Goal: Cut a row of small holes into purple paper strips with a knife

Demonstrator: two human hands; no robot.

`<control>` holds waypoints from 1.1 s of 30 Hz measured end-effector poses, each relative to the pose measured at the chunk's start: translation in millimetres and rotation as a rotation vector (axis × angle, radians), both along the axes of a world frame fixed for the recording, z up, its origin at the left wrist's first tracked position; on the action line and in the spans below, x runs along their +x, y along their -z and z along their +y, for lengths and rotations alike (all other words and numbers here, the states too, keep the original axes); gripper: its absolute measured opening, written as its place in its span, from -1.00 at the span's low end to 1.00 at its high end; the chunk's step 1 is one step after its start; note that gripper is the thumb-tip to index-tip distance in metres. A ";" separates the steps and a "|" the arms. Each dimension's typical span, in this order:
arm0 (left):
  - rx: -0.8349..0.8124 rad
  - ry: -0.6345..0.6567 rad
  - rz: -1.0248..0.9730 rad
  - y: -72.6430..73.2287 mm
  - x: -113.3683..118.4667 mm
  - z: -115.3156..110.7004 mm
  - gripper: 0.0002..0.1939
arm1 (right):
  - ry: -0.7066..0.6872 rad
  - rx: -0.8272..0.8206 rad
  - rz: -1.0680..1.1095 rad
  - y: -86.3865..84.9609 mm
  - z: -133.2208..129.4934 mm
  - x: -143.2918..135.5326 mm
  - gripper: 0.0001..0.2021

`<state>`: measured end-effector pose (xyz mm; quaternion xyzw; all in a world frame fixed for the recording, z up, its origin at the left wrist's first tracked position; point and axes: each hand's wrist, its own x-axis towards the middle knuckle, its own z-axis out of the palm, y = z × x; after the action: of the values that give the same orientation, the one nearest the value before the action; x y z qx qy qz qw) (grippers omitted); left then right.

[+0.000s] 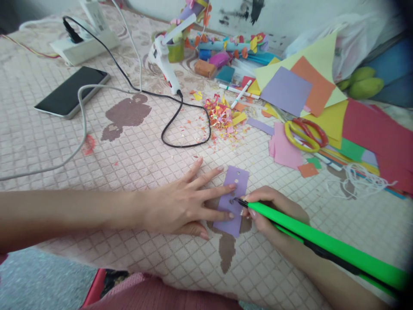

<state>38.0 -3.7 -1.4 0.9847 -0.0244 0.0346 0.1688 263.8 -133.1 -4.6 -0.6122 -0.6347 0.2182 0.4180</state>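
Observation:
A narrow purple paper strip [229, 228] with several small holes in a row lies on the cloth. My left hand [180, 206] rests flat with fingers spread, two fingertips pressing on the strip. My right hand [274, 206] is closed around what looks like a green utility knife [300, 228] with black parts. The knife's dark tip touches the strip near one of the holes, between the fingertips of my left hand. Its far end runs out towards the lower right corner.
Paper scraps [222, 114] lie beyond the strip, beside a white glue gun [166, 64] with a looped black cord. Scissors [306, 134], white string [358, 181] and coloured paper sheets [285, 90] are at right. A phone [72, 91] and power strip [84, 45] sit at left.

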 end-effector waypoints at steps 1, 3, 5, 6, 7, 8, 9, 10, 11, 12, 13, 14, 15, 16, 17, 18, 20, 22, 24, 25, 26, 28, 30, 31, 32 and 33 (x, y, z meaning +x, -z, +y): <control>0.002 -0.002 0.000 0.0 0.1 0.1 -0.43 | 0.000 0.004 -0.001 -0.8 0.3 -0.4 -0.83; 0.005 -0.004 -0.001 -0.2 0.3 0.1 -0.44 | 0.007 0.005 0.001 -1.8 0.7 -1.2 -0.81; 0.006 -0.002 0.003 -0.8 0.5 0.0 -0.44 | 0.003 0.004 0.004 -2.5 0.8 -1.9 -0.81; 0.006 -0.002 0.004 -1.0 0.5 -0.1 -0.44 | -0.004 0.005 0.002 -2.8 0.9 -2.1 -0.81; 0.005 -0.002 0.006 -1.1 0.5 -0.1 -0.44 | -0.011 0.008 -0.001 -3.1 1.1 -2.4 -0.81; 0.002 -0.002 0.010 -1.1 0.4 0.0 -0.44 | -0.015 0.008 -0.004 -3.3 1.4 -2.7 -0.82; -0.004 -0.004 0.013 -0.8 0.3 0.1 -0.44 | -0.011 0.012 0.000 -3.4 1.8 -3.1 -0.83; -0.011 -0.006 0.012 -0.4 0.2 0.3 -0.44 | 0.003 0.012 0.014 -3.3 2.3 -3.4 -0.84; -0.017 -0.006 0.009 0.1 0.1 0.6 -0.44 | 0.027 0.015 0.038 -3.0 2.8 -3.7 -0.86; -0.022 -0.008 0.004 0.8 -0.1 0.9 -0.44 | 0.054 0.014 0.066 -2.4 3.2 -3.9 -0.87; -0.025 -0.008 -0.004 1.4 -0.3 1.2 -0.44 | 0.075 0.008 0.089 -1.5 3.5 -3.9 -0.89; -0.027 -0.009 -0.013 2.0 -0.4 1.4 -0.44 | 0.083 0.001 0.102 -0.5 3.6 -3.8 -0.90; -0.028 -0.008 -0.020 2.5 -0.5 1.6 -0.44 | 0.074 -0.007 0.103 0.6 3.5 -3.5 -0.90; -0.027 -0.006 -0.022 2.8 -0.6 1.7 -0.44 | 0.054 -0.016 0.095 1.5 3.1 -3.1 -0.89; -0.026 -0.002 -0.021 2.9 -0.6 1.6 -0.44 | 0.029 -0.022 0.081 2.2 2.6 -2.6 -0.88; -0.022 0.001 -0.018 3.0 -0.7 1.5 -0.44 | 0.002 -0.027 0.066 2.5 2.1 -2.1 -0.86; -0.011 0.004 -0.009 2.8 -0.8 1.2 -0.42 | -0.022 -0.015 0.057 1.2 1.3 -0.6 -0.83; -0.010 0.001 -0.018 2.4 -0.9 1.2 -0.42 | -0.020 -0.015 0.096 -1.8 1.1 2.2 -0.84; -0.025 -0.002 -0.040 1.4 -1.1 1.8 -0.42 | -0.022 -0.074 0.190 -3.9 1.1 7.0 -0.89; -0.037 0.000 -0.048 0.7 -1.2 2.4 -0.42 | -0.041 -0.148 0.237 -3.9 1.1 9.8 -0.89; -0.048 0.006 -0.049 -0.1 -1.2 3.0 -0.42 | -0.021 -0.187 0.298 -3.0 1.1 12.6 -0.89; -0.063 0.017 -0.039 -1.3 -0.9 4.1 -0.44 | 0.040 -0.181 0.411 0.3 1.2 17.0 -0.94; -0.067 0.008 -0.037 -1.1 0.4 4.4 -0.45 | 0.108 -0.160 0.434 3.0 2.2 18.5 -0.93; -0.066 -0.002 -0.046 -0.4 1.5 4.0 -0.45 | 0.132 -0.157 0.420 3.2 3.1 18.0 -0.92; -0.061 -0.014 -0.056 0.7 2.8 3.4 -0.42 | 0.150 -0.153 0.394 2.5 4.2 16.8 -0.91; -0.052 -0.026 -0.066 2.0 4.1 2.6 -0.38 | 0.156 -0.153 0.361 1.0 5.4 15.2 -0.91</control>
<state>42.1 -1.1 -3.4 0.9786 -0.0162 0.0700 0.1930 279.0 -127.7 -5.6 -0.6405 -0.4819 0.3388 0.4927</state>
